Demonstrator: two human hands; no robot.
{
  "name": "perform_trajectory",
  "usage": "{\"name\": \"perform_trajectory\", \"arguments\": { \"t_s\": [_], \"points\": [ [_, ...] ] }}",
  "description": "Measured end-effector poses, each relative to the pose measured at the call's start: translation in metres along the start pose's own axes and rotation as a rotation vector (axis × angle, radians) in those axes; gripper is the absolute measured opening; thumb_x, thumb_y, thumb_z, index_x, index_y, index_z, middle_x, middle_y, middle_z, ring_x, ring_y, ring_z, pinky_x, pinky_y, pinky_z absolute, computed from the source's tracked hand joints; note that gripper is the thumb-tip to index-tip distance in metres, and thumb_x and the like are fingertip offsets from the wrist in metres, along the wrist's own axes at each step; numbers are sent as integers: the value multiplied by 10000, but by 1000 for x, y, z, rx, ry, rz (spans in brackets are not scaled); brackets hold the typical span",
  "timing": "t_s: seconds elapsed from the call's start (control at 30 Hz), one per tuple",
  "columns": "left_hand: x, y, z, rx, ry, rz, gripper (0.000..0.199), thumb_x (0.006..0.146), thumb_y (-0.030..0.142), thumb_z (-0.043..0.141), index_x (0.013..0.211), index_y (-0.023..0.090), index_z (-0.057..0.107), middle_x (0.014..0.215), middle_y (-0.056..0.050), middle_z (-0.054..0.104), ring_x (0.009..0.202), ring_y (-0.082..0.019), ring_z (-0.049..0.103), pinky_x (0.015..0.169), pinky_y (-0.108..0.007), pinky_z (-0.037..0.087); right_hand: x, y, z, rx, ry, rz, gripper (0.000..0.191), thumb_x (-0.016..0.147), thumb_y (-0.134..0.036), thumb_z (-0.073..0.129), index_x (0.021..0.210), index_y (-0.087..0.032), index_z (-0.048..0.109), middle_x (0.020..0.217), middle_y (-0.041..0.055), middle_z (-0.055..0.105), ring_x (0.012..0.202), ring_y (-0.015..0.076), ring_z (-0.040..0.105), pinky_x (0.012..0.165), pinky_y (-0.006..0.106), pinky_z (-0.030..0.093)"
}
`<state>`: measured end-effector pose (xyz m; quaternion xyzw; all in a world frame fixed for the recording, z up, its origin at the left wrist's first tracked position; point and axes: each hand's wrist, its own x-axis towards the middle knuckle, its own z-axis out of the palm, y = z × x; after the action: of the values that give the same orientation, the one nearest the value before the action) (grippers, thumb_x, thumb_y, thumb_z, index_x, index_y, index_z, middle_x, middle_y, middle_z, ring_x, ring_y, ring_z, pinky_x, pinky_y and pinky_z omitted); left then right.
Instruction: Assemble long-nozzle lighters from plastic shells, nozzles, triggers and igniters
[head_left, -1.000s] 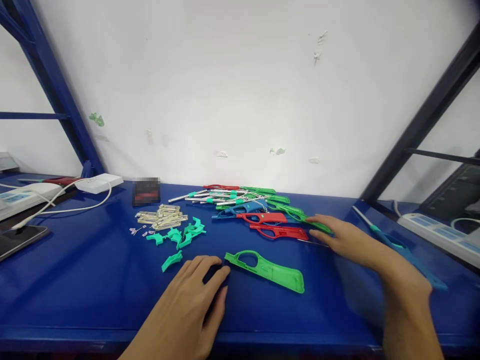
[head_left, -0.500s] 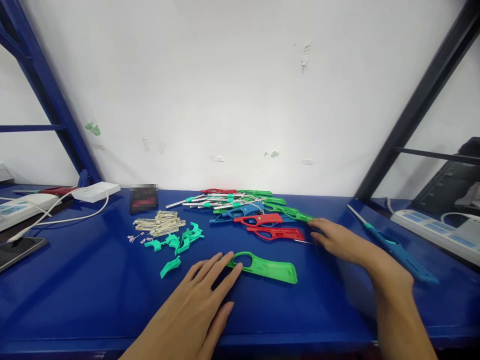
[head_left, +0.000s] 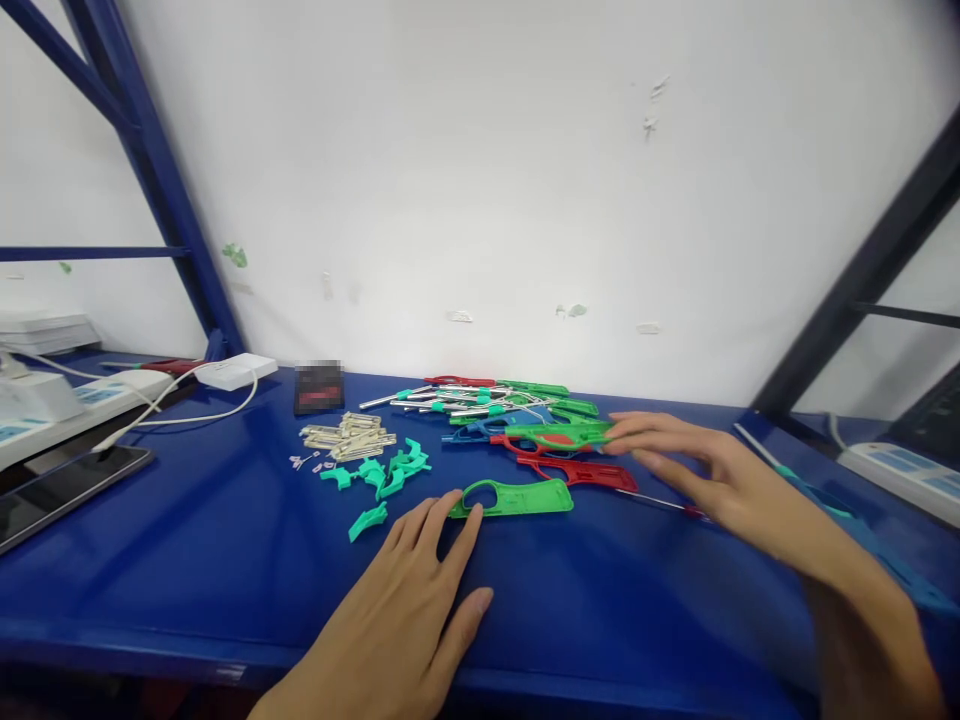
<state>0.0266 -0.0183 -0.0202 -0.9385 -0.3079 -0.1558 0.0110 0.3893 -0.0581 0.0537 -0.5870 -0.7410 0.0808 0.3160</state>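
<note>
Near the table's middle, a green lighter shell half (head_left: 536, 498) with an oval finger hole lies on its back, inner side up. My left hand (head_left: 397, 610) rests spread fingertips on its narrow end, thumb held apart. My right hand (head_left: 697, 462) pinches the wide end of another green lighter shell half (head_left: 566, 434) just over the pile. Under and beside it lie red shell halves (head_left: 592, 474) and blue shell halves (head_left: 472, 430). A thin screwdriver (head_left: 652, 499) lies below my right hand, its red handle partly hidden.
Left of the shells are turquoise triggers (head_left: 390, 477), cream-coloured parts (head_left: 349, 437) and metal lighter tubes (head_left: 450, 403). A phone (head_left: 75, 492), cables and a power strip (head_left: 105, 395) lie at left. A blue lighter (head_left: 847, 525) lies at right, partly behind my arm.
My right hand has lifted the green shell half from the pile and drawn it leftward over the red ones. The shell at my left fingertips has turned slightly. The view has shifted.
</note>
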Motion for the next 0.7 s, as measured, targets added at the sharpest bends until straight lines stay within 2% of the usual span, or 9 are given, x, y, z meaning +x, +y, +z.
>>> {"name": "perform_trajectory", "arguments": {
  "t_s": [0.1, 0.2, 0.4, 0.57, 0.7],
  "points": [
    [0, 1, -2, -19, -70, -44, 643, 1156, 517, 348, 1718, 210, 296, 1749, -194, 331, 1600, -401, 373, 1201, -653, 485, -2, -13, 1, 67, -50, -49, 301, 1023, -570, 604, 1149, -435, 841, 1348, -1, 771, 1372, 315, 652, 1180, 503, 534],
    [0, 2, -3, -39, -73, -66, 653, 1152, 527, 360, 1716, 203, 305, 1748, -207, 328, 1608, -408, 351, 1223, -664, 456, -6, -19, -2, 127, -75, -88, 236, 1012, -517, 649, 1145, -463, 836, 1308, -25, 792, 1336, 302, 680, 1189, 486, 534],
    [-1, 4, -2, -46, -89, -84, 626, 1154, 514, 335, 1669, 165, 413, 1733, -240, 344, 1585, -450, 378, 1211, -683, 459, -12, -18, -9, 161, -87, -93, 203, 1006, -471, 668, 1098, -445, 847, 1223, -18, 824, 1327, 318, 694, 1155, 482, 574],
    [0, 4, -2, -37, -96, -84, 652, 1149, 507, 350, 1708, 172, 322, 1729, -239, 351, 1578, -464, 383, 1200, -693, 466, -17, -15, -11, 174, -111, -94, 207, 999, -467, 674, 1093, -426, 853, 1219, -1, 824, 1353, 334, 676, 1156, 497, 574],
    [3, 3, -2, -30, -88, -82, 651, 1145, 499, 366, 1711, 181, 312, 1730, -231, 352, 1577, -464, 384, 1195, -695, 472, -19, -12, -11, 172, -147, -98, 212, 1005, -452, 669, 1124, -438, 845, 1256, -1, 808, 1352, 330, 673, 1174, 509, 558]
  ]
}}
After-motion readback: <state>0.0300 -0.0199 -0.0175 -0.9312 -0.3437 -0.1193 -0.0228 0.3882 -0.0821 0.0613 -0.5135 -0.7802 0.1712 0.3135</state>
